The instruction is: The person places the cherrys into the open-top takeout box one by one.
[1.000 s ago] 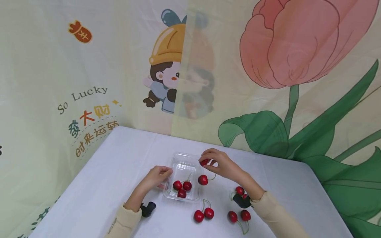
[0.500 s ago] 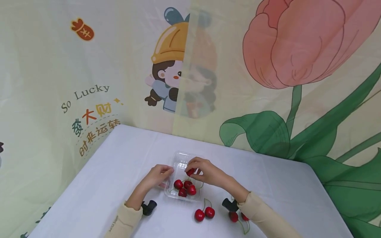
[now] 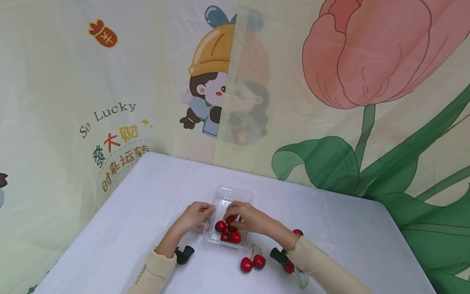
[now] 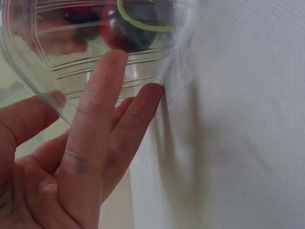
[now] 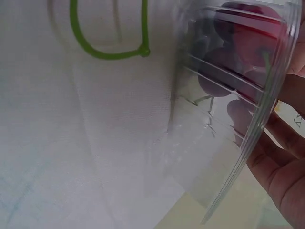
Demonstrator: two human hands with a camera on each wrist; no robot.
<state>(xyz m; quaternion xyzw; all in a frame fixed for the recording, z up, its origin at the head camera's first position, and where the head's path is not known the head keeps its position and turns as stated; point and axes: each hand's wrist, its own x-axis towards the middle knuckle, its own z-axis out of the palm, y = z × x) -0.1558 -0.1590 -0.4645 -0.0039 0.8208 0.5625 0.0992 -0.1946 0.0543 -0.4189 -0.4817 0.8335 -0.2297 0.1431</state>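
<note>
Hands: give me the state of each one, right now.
Left hand: open, straight fingers touching the side of the clear container.
Right hand: closed, holding a cherry.

The box is clear, glossy plastic with ribbed walls. The cherries have smooth, shiny skins. The white tablecloth is matt cloth with a fine, slightly rough weave. The far curtain looks like smooth printed cloth, the right sleeve matt cloth.

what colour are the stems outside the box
Green; the stems show best in the right wrist view.
</note>
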